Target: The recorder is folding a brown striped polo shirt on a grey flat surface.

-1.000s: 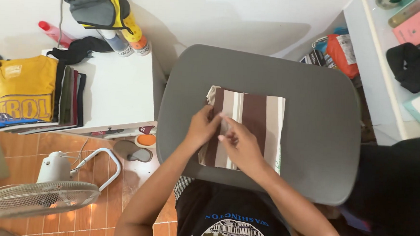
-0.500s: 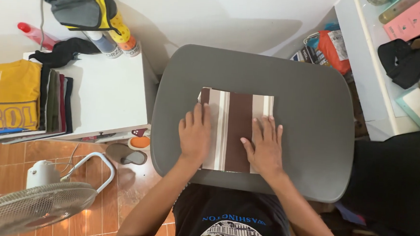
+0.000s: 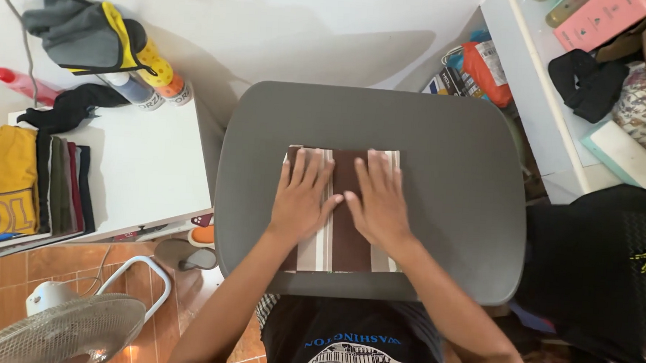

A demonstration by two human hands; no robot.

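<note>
Left hand: the left hand [image 3: 304,197] lies flat and open, fingers spread, palm pressed on the left half of the folded striped cloth [image 3: 341,238]; it grips nothing.
Right hand: the right hand [image 3: 378,203] lies the same way, open and flat on the right half, its thumb touching the left thumb over the brown middle stripe.
Cloth: a brown, white and tan striped piece, folded into a tidy rectangle, lies in the middle of the grey desk [image 3: 455,188], its near edge close to the desk's near rim.
Step in hand: by my reading, pressing the fold flat.
Doing it well: keep both palms flat and the pressure even, working from the middle out to the edges so no air or crease is trapped; keep the far corners lined up under the fingertips so the layers do not slide.
Left of the desk: a white shelf [image 3: 150,172] carries a stack of folded shirts [image 3: 24,184], yellow on top, with a black cloth [image 3: 69,108] far behind it.
Near left: a fan [image 3: 57,330] stands on the tiled floor.
Right: a white table [image 3: 554,135] holds a dark bundle.
</note>
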